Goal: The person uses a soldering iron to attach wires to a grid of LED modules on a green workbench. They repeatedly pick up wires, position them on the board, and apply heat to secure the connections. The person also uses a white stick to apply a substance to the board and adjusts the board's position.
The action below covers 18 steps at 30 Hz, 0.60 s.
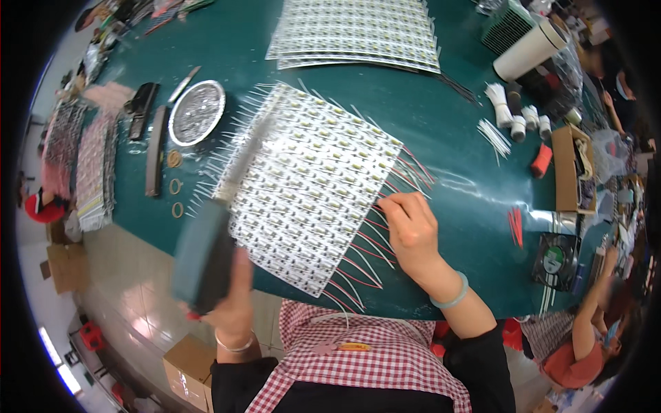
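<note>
A white circuit board panel (pixel 317 179), with rows of small dark and yellowish parts, lies tilted on the green table. Thin red and white wires (pixel 361 265) stick out from its right edge, pale ones from its left. My left hand (pixel 233 303) is wrapped around a tool with a bulky dark green and black body (pixel 203 258). Its long grey front part (pixel 246 157) reaches over the panel's left side, smeared by motion; its kind is unclear. My right hand (pixel 412 227) is closed in a pinch at the right edge, fingertips on a wire.
More panels (pixel 354 34) are stacked at the far side. On the left are a foil-like bowl (pixel 197 113), a dark bar (pixel 156 151) and tape rings (pixel 176 186). At right are a white bottle (pixel 530 49), wire bundles (pixel 497 103), a cardboard box (pixel 566 168) and a small fan (pixel 556 261).
</note>
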### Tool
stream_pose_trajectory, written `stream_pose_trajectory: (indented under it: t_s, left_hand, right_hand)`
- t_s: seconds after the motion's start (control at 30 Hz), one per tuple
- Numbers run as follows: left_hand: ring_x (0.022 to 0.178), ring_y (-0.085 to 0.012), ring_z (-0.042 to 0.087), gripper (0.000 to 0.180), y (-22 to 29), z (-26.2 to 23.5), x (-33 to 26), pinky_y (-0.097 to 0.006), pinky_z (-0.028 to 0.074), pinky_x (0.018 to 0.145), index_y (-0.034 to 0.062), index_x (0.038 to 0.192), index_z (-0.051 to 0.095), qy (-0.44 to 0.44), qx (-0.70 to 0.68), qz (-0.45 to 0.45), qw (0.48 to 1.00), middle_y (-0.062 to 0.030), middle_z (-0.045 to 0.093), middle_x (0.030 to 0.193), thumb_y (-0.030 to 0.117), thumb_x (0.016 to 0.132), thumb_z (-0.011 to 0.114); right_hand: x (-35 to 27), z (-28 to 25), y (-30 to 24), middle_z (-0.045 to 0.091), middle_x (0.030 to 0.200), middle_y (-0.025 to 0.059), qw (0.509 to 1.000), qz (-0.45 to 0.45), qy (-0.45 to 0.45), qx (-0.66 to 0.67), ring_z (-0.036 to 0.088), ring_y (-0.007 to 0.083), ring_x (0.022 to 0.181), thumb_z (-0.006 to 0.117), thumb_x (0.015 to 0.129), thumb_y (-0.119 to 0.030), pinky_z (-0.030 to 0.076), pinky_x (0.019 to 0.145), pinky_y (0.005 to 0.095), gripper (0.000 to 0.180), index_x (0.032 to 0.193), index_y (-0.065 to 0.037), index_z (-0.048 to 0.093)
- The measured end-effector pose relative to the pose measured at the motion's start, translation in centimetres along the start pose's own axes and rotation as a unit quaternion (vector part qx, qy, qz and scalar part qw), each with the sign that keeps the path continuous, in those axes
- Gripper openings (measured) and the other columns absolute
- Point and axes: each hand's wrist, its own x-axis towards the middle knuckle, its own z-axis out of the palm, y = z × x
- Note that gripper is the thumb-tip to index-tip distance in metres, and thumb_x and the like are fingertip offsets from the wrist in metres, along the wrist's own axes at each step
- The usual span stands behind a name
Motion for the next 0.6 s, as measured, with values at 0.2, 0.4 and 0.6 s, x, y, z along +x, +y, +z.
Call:
stream_pose_trajectory:
  t_s: [0.2, 0.4, 0.6]
  left_hand:
    - [0.064, -0.0051, 0.056, 0.019, -3.9, 0.4, 10.9, -0.021, 0.040, 0.052, -0.0047, 0.103, 0.071, 0.052, -0.027, -0.015, 0.998, -0.0022, 0.066, 0.082, 0.003, 0.086, 0.077]
    - [0.057, -0.0077, 0.055, 0.032, 0.1, 0.6, 6.7, -0.023, 0.039, 0.046, -0.0063, 0.113, 0.066, 0.038, -0.212, -0.072, 0.974, -0.0084, 0.068, 0.089, -0.002, 0.083, 0.074]
    - [0.079, -0.0129, 0.066, 0.044, 0.7, -1.5, -1.0, -0.027, 0.053, 0.070, -0.0045, 0.117, 0.067, -0.183, -0.178, -0.200, 0.946, -0.0090, 0.072, 0.101, 0.000, 0.076, 0.082]
  right_hand:
    - [-0.1, 0.5, -0.4, 0.063, 0.093, 0.0090, 1.000, -0.011, -0.002, 0.000, 0.062, 0.0269, 0.085, 0.067, 0.072, 0.010, 0.054, 0.069, 0.0360, 0.029, 0.098, 0.000, 0.068]
    - [0.1, 0.1, -0.1, 0.063, 0.093, 0.0090, 1.000, -0.008, -0.019, 0.007, 0.061, 0.0268, 0.084, 0.066, 0.072, 0.010, 0.054, 0.068, 0.0363, 0.027, 0.097, 0.000, 0.068]
    - [-0.9, -3.2, -0.2, 0.063, 0.092, 0.0100, 0.998, 0.033, -0.051, 0.013, 0.062, 0.0278, 0.083, 0.068, 0.075, 0.010, 0.054, 0.068, 0.0375, 0.025, 0.097, 0.000, 0.069]
